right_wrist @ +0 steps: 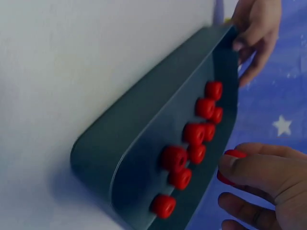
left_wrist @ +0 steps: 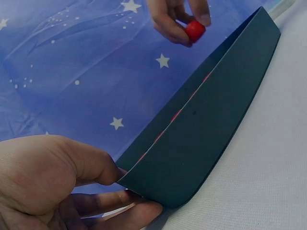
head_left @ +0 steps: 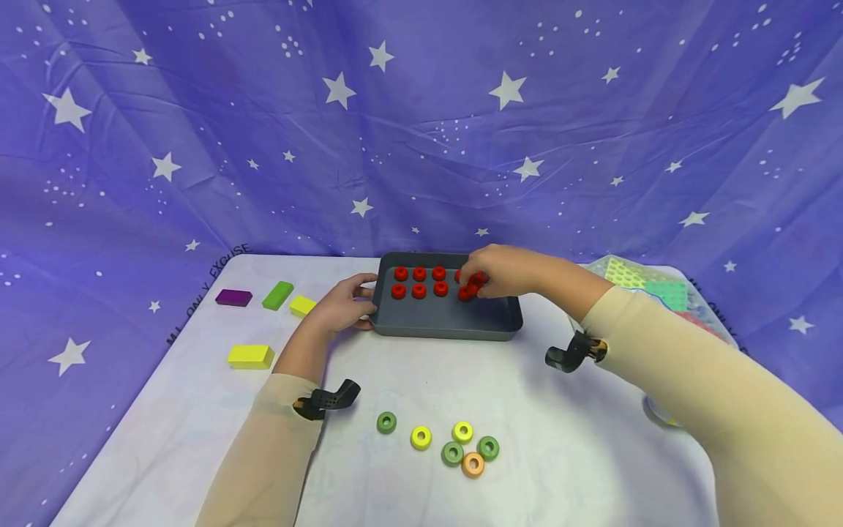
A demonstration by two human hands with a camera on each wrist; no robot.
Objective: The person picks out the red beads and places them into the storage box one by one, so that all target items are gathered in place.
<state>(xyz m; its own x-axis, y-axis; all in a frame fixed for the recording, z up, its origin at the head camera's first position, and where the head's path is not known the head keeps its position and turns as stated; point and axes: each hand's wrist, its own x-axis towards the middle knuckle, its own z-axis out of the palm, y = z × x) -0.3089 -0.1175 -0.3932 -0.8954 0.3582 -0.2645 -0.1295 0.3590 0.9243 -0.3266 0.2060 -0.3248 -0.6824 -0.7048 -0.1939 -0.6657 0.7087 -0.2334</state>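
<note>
A dark grey tray lies at the back middle of the table, with several small red rings standing in rows inside it. My left hand holds the tray's left end, its thumb at the rim and its other fingers along the outer side. Over the tray's right part, my right hand pinches a single red ring between thumb and fingers. That ring is off the tray floor in the left wrist view. In the head view the right fingers partly hide the rings below them.
Green, yellow and orange rings lie loose at the front. On the left are a purple block, a green block and yellow blocks. A clear container with colored pegboards sits at the right, partly behind my right sleeve.
</note>
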